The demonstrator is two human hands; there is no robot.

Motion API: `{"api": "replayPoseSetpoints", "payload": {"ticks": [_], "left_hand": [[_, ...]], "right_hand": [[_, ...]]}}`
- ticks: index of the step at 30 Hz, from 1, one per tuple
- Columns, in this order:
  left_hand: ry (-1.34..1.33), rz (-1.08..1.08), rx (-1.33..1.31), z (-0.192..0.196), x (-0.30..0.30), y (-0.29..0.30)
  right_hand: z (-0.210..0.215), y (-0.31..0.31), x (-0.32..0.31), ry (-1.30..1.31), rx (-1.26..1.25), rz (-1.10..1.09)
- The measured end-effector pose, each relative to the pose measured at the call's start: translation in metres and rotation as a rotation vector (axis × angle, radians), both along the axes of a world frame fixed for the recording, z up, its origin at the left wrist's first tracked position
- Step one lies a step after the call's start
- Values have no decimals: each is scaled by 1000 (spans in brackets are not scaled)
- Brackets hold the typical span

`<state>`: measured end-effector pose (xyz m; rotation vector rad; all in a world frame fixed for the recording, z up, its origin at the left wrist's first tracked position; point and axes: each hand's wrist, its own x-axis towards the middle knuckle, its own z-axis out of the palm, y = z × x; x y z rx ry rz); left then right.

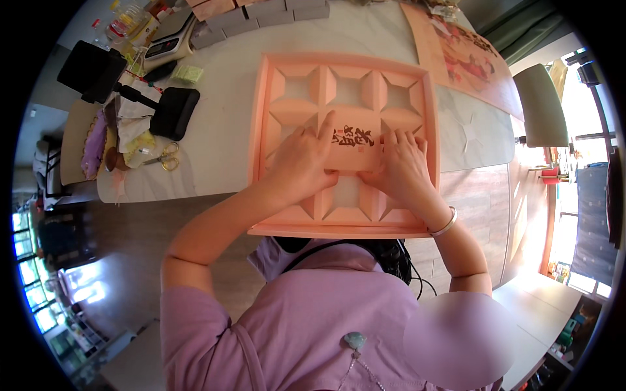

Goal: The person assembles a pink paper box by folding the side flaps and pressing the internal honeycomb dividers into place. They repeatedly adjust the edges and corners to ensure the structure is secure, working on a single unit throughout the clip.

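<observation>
A shallow peach gift box lies in front of me, its near edge past the table's front edge. Its peach divider insert has square compartments with sloped walls. Over the middle compartment is a peach piece with dark brush writing; whether it is a small box or a card I cannot tell. My left hand grips its left side, index finger along the top and thumb at the near edge. My right hand holds the right side, fingers bent over it and thumb at the near corner.
A marble-patterned table carries gold-handled scissors, a black stand and a kitchen scale at left. Stacked grey boxes stand at the back. A printed peach sheet lies at the far right, near a chair.
</observation>
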<state>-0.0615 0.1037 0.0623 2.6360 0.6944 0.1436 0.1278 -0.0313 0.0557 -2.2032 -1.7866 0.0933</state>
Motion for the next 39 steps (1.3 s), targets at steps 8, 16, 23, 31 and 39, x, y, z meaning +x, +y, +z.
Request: {"api": "replayPoseSetpoints", "payload": {"ticks": [8,16,23,31,39], "left_hand": [[-41,-36,207,-5,-1,-3],[70,-34,263,6,4,-3],[72,-26,345,8,8,-3],[-175,-64,315,11,-25,8],[60,-277,112,13,-101,-33]], "right_hand": [[10,2,-3,-108,61,21],[14,6,-2,-78,-34,-3],[12,8,-4,-130,-4,-6],[33,-17,-6,-44,118,176],[16,-69,-52,10,-46,453]]}}
